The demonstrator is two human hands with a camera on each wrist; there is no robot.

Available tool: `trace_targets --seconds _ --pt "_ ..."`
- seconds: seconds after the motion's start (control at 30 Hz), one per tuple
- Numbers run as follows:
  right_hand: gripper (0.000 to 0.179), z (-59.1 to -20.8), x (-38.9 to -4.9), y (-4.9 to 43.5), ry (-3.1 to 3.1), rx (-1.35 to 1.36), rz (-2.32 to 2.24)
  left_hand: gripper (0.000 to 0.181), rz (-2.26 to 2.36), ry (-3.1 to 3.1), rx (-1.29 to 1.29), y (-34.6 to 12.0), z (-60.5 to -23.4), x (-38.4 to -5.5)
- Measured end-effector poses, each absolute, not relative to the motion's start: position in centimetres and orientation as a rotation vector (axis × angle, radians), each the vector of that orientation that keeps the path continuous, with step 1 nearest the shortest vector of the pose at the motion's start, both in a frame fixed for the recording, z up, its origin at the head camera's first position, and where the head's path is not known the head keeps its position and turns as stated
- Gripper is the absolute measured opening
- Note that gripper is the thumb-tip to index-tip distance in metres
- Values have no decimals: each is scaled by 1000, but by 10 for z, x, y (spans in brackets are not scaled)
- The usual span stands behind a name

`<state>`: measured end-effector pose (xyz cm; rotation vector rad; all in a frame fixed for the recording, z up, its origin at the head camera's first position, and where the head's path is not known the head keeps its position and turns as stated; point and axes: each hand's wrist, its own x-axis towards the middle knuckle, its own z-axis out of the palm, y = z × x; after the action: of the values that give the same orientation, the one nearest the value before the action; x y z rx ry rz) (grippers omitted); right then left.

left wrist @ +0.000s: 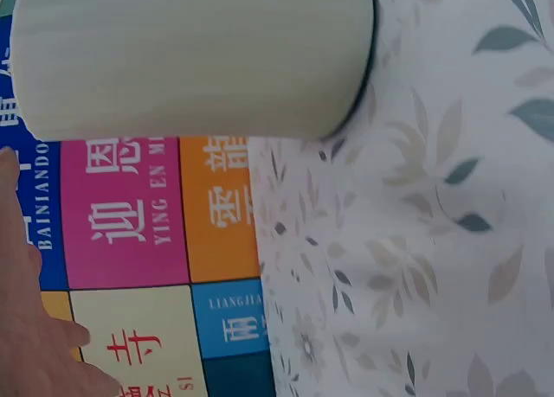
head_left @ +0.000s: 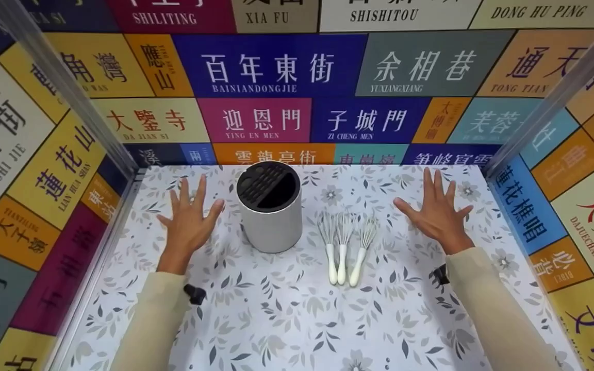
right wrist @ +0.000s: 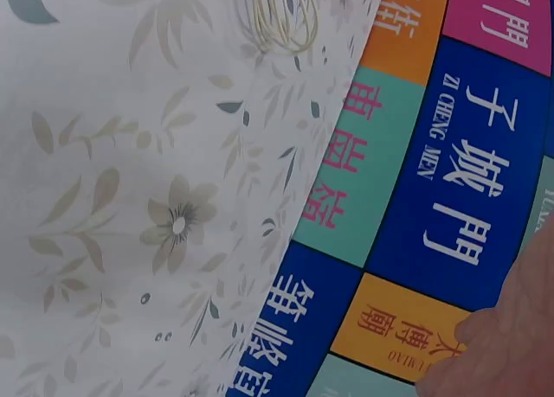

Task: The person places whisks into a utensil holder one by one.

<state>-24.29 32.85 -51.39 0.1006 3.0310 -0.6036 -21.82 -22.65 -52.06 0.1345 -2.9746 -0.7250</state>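
Note:
With fingers spread and nothing in it, my left hand (head_left: 187, 221) is at the left of the table, beside a white round utensil holder (head_left: 272, 226). The holder stands upright and has a black slotted top (head_left: 261, 185) with a larger opening on one side. My right hand (head_left: 436, 211), its fingers also spread, is over the right part of the table and holds nothing. Between the hands lie three whisks (head_left: 342, 252) with cream handles and wire heads, side by side, handles toward me. In the right wrist view, wire loops of a whisk (right wrist: 281, 21) show at the top edge.
A floral-patterned cloth (head_left: 286, 330) covers the table. Walls of coloured panels with Chinese lettering (head_left: 271, 67) enclose the back and both sides. Clear upright posts (head_left: 539, 98) stand at the back corners. A small black wrist device (head_left: 195, 294) sits by the left cuff.

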Motion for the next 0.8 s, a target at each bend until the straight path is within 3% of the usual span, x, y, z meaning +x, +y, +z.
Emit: trace_targets --seconds 0.43,0.8 --pt "105 -531 -221 299 2931 38 -828 55 -1339 -2618 69 -183 -509 -208" --pt "95 -551 -205 282 2873 -12 -1000 48 -1531 -2532 97 -156 -499 -222"
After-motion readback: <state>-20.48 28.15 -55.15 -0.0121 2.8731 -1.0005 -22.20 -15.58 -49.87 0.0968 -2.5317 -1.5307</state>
